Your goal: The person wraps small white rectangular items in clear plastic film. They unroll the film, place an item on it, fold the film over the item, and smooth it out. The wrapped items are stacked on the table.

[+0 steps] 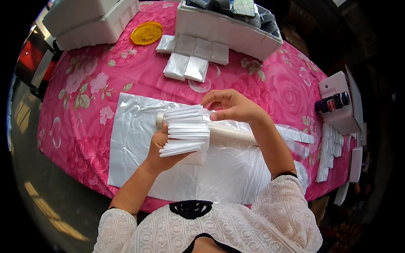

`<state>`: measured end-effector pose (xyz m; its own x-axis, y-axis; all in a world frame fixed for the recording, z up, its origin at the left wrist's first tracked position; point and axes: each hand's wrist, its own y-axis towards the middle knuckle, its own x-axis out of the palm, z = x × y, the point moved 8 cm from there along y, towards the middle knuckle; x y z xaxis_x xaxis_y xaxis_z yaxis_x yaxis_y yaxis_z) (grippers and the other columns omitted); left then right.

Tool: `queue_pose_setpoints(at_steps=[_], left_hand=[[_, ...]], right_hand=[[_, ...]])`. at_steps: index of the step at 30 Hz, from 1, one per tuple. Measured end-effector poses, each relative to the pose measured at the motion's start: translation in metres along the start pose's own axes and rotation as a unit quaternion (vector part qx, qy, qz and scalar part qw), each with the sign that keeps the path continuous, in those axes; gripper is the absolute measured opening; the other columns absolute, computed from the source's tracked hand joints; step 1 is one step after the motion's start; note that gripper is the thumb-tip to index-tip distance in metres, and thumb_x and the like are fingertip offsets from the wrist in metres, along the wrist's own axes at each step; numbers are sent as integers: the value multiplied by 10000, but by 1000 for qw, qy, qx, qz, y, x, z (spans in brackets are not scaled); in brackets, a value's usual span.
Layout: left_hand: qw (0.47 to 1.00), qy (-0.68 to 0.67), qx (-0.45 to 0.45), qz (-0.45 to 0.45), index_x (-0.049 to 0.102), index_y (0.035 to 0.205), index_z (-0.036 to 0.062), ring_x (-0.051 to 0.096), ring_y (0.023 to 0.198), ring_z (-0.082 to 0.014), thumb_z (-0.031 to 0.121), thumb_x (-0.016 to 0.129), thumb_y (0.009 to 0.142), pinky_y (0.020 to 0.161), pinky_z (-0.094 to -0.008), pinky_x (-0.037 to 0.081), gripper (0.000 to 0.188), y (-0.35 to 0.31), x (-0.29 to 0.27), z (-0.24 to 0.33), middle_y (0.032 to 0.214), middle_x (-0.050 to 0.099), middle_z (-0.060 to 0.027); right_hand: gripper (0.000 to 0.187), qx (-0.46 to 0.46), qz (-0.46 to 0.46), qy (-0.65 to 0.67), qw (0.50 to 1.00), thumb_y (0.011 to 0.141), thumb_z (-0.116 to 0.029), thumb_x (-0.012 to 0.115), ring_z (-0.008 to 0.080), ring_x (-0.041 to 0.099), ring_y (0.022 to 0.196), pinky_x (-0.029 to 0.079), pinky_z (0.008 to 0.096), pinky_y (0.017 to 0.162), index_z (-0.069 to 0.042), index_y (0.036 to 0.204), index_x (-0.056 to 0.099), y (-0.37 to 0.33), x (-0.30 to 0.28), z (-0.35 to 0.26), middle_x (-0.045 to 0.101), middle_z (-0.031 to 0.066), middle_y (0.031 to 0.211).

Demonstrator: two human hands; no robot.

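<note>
L hand (157,145) is clamped on the white packet stack (188,131), edges up & fanned in 3 bunches above the plastic sheet (130,143), prob. so each edge is reachable. R hand (238,107) has thumb & fingers apart, apparently w/ nothing between, nr stack's upper rt corner, prob. for easy access.

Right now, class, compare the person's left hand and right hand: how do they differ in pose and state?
The left hand grips a white stack fanned into bunches; the right hand is partly open, thumb and fingers apart. The left hand is at the stack's left side, the right hand near its upper right. Shared: both are bare.
</note>
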<state>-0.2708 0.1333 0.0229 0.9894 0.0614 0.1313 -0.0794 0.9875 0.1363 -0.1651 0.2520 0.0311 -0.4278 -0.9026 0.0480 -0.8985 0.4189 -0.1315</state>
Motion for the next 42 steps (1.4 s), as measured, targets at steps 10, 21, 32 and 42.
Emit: queue_pose_setpoints(at_steps=[10, 21, 32, 42], left_hand=[[998, -8, -3, -59, 667, 879, 89, 544, 1005, -195, 41, 745, 634, 908, -325, 381, 261, -4, -5, -6, 994, 627, -46], [993, -59, -57, -79, 680, 848, 133, 531, 1029, -184, 56, 742, 631, 1034, -399, 163, 239, -3, -1, -26, 1001, 629, -24], [982, -108, -96, -122, 687, 846, 108, 553, 1002, -203, 71, 729, 624, 1035, -393, 169, 229, 4, 11, -9, 983, 630, -57], [980, -143, -108, -88, 674, 847, 33, 587, 930, -231, 31, 726, 613, 816, -316, 439, 239, 0, 5, -5, 971, 626, -119]], right_hand=[[345, 202, 500, -103, 835, 716, -336, 640, 178, 524, 624, 417, 329, 592, -56, 917, 611, 47, -263, 104, 588, 44, 753], [208, 210, 474, 55, 853, 729, -284, 673, 97, 477, 613, 351, 241, 555, -99, 738, 580, 61, -248, 101, 541, -9, 669], [160, -34, 163, -89, 982, 707, -121, 716, 115, 512, 831, 406, 284, 754, -56, 832, 639, 11, 2, 7, 586, 8, 821], [230, -127, 115, -145, 974, 682, -72, 693, 145, 466, 888, 378, 277, 794, -94, 904, 634, -3, 36, 1, 533, -7, 874]])
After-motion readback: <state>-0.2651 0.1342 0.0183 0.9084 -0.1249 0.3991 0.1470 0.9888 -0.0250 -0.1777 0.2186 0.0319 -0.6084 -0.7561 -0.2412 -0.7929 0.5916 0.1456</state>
